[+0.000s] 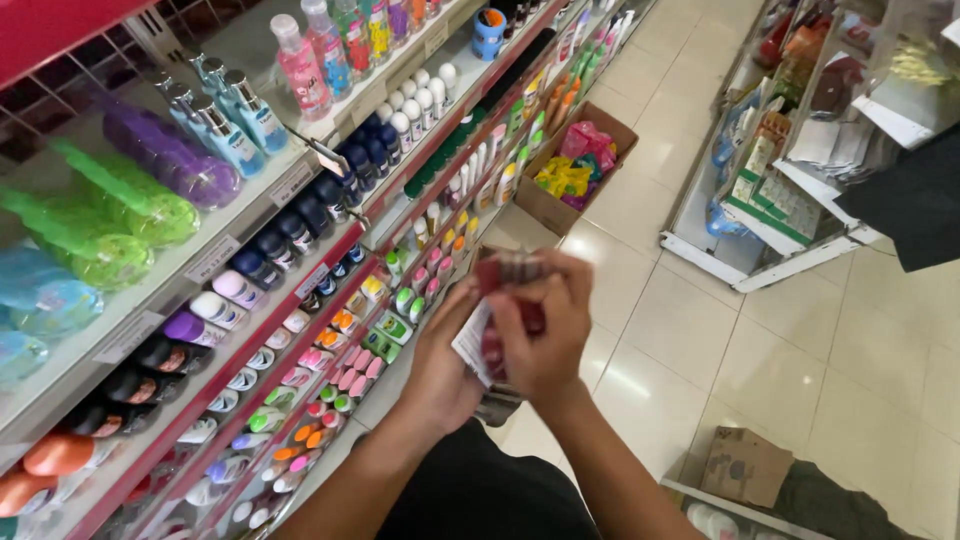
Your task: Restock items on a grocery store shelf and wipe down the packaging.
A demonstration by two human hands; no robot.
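Both hands meet in front of the shelf [330,250] of small bottles; the left hand [440,365] cups a red and white packet [490,320] from below, fingers curled around it. The right hand [545,325] grips the same packet from the side, fingers closed over its top; a cardboard box [575,165] sits on the floor farther along the shelf.

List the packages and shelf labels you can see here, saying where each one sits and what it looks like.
Small packet: held in both hands, left hand and right hand; red with a white part.
Cardboard box: on the floor by the shelves, open, holding pink and yellow packets.
Small brown box: lower right, closed.
Price labels: white strips along the shelf edges.
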